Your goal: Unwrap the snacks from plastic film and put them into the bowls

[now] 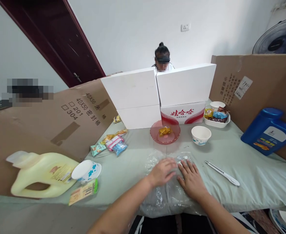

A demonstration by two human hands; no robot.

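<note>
A clear plastic bag (157,195) lies flat on the pale green tablecloth (230,152) in front of me. Both hands press down on it side by side. My left hand (162,171) rests palm down with its fingers slightly curled on the plastic. My right hand (192,179) lies flat with its fingers stretched out and spread. Just beyond the bag stands a pink glass dish (165,132) with a yellow wrapped snack in it.
A white bowl (201,135) and a white knife (222,173) lie to the right, a blue jug (268,130) farther right. At left are a yellow jug (44,174), a bowl (86,171) and snack packets (112,143). White boxes (157,94) and cardboard walls (60,120) ring the table; a person sits behind.
</note>
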